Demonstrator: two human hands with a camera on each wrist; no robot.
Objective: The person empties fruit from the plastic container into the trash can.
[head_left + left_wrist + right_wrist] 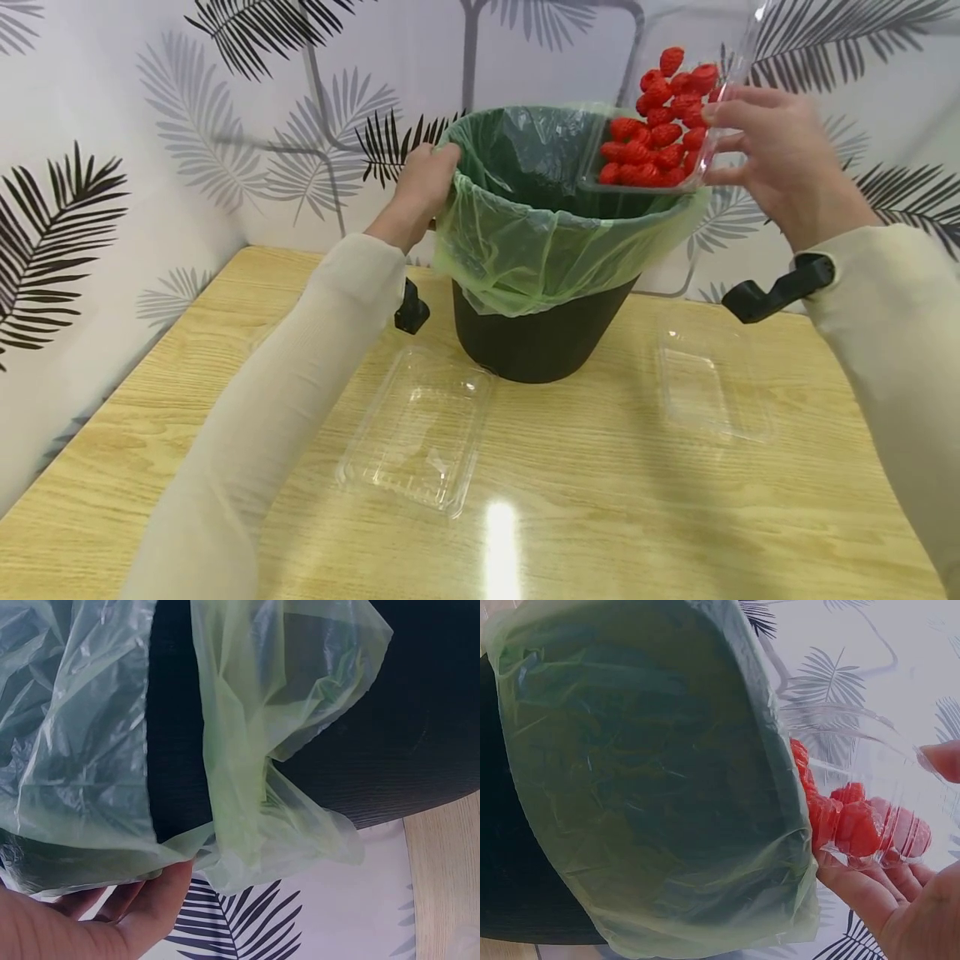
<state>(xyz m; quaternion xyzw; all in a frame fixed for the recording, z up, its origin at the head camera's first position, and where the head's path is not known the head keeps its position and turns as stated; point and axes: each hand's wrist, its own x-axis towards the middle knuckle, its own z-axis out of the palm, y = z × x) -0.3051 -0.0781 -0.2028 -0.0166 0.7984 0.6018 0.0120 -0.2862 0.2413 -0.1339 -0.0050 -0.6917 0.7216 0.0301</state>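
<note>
A black trash bin [536, 337] stands on the table, lined with a thin green plastic bag [555, 262] folded over its rim. On the rim's left side, my left hand [423, 187] grips the bin through the bag, its thumb showing in the left wrist view. My right hand [783, 158] holds a clear plastic container [731, 62], tilted steeply over the bin's right side. Red raspberries [652, 154] are bunched in its lower part. In the right wrist view, fingers [866, 892] support the container from below and the thumb is at its upper edge.
One clear plastic tray [420, 429] lies on the wooden table [585, 500] in front of the bin. Another clear plastic container [701, 379] lies to the bin's right. Behind stands a pale wall [187, 75] with a leaf pattern.
</note>
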